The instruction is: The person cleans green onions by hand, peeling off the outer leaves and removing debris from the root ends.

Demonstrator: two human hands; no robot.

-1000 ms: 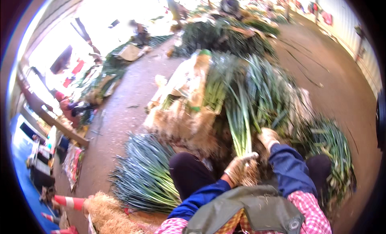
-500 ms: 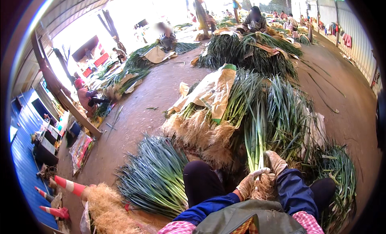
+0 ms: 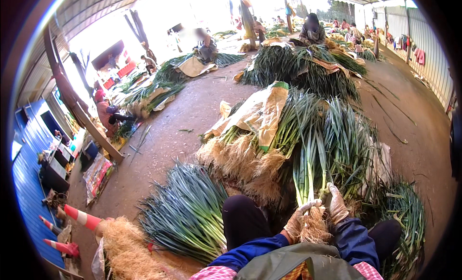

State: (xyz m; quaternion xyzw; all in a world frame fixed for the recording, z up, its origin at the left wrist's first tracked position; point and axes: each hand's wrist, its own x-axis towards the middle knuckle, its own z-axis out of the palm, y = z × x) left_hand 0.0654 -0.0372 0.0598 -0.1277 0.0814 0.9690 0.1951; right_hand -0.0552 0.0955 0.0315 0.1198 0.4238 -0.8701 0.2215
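A small bunch of green onions (image 3: 303,181) stands in front of my lap, pale stems and bushy tan roots toward me, dark leaves pointing away. My gloved left hand (image 3: 296,223) is closed round its white stems just above the roots. Beside the stems on the right, my gloved right hand (image 3: 338,207) is raised with its fingertips pinched together. Some thin green leaf shows at those fingertips, but what they hold is too small to make out. Just beyond lies a large heap of green onions (image 3: 349,140), partly covered by a tan woven sack (image 3: 255,114).
Left of my knee lies a pile of green onions (image 3: 185,210). A mass of tan roots (image 3: 130,251) sits near red-and-white traffic cones (image 3: 82,216). More heaps (image 3: 301,73) and several seated people are farther off. A wooden post (image 3: 79,104) leans at left.
My right hand has moved up and away from the roots, to the right of the stems. My left hand keeps its hold on the bunch. The whole view has shifted slightly.
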